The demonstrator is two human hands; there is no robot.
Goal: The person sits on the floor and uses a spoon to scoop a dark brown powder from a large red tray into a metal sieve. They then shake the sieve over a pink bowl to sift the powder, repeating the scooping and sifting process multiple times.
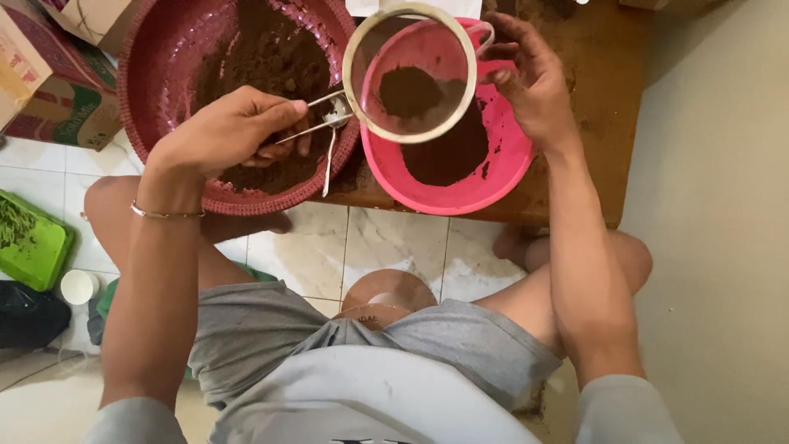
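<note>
Sieve (409, 74) handle in left fingers (271, 115); above pink bowl (460, 185).

The floor (394, 247) was pale marbled tile w/ thin grout lines, lit evenly, no hard shadows. A plain cream wall (723, 230) filled the right side. A low brown wooden board (604, 99) sat at top centre-right, its near edge over the tiles. Cardboard boxes (49, 74) stood at top left. At the left edge lay a green tray (33, 247), a small white cup (79, 287) & a black bag (29, 316), prob. plastic.
</note>
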